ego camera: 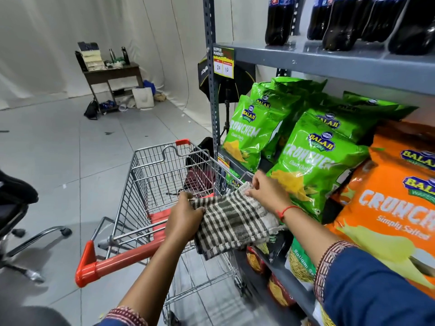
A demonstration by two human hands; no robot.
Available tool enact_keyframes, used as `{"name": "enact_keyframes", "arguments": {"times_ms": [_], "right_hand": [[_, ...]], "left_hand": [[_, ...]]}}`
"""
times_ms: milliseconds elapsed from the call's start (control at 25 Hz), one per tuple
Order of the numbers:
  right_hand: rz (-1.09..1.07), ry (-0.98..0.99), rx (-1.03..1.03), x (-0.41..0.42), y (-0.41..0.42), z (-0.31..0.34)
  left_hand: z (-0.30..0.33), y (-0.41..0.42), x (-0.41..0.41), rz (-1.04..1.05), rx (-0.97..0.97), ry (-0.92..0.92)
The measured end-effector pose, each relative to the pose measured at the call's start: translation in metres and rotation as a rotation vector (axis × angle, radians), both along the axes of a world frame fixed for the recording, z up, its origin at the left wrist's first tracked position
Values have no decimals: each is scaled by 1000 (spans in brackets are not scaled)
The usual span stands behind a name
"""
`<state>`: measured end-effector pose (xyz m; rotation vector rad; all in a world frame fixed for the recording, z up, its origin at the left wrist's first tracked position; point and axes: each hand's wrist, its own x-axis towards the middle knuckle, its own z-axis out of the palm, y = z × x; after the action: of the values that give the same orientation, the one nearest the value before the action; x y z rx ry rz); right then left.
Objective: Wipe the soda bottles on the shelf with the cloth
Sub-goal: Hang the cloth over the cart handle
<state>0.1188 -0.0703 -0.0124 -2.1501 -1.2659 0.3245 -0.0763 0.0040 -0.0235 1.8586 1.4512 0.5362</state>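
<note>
- The cloth (231,222), a checked one in dark green and cream, is hanging between the two hands, out over the near corner of the shopping cart (164,184) and just in front of the snack shelf.
- The left hand (186,215) is closing its grip on the cloth's left edge, thumb on top and fingers curled under.
- The right hand (266,191) is pinching the cloth's upper right corner between thumb and fingertips; a red thread is sitting round that wrist.
- The soda bottles (348,22), dark with blue labels too cut off to read, are standing on the grey shelf (329,60) above, well apart from both hands and the cloth.
- Below them, green packets (308,165) are reading "BALAJI WAFERS CRUNCHEM", with a smaller line I cannot make out for sure.
- Beside those, orange packets (395,203) are showing "BALAJI", "CRUNCH" running off the edge, and "Simply Salted".
- A price tag (223,62) on the shelf's front edge is reading "SUPER MARKET", with handwritten "20" and "10".
- A packet on the lower shelf is showing "Ratlami".
- A cluttered bench (113,76) is standing against the far curtain.
- An office chair (16,208) is sitting at the left.
</note>
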Motion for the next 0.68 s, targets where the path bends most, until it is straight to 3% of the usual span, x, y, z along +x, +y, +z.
{"name": "enact_keyframes", "arguments": {"times_ms": [80,160,320,440,520,680], "right_hand": [[110,-312,-119,-3,-1,-1],[231,-483,-177,-3,-3,3],[400,-242,-255,8,-13,17],[450,-405,-471,14,-21,6],[426,-479,-439,14,-22,-5],[380,-504,-348,13,-20,-12]], "left_hand": [[0,-1,3,-17,-7,26],[1,1,3,-51,-12,58],[7,6,-13,-282,186,178],[12,2,-20,-558,-16,354],[5,-1,-18,-601,-87,427],[-3,-6,-15,-513,155,509]]}}
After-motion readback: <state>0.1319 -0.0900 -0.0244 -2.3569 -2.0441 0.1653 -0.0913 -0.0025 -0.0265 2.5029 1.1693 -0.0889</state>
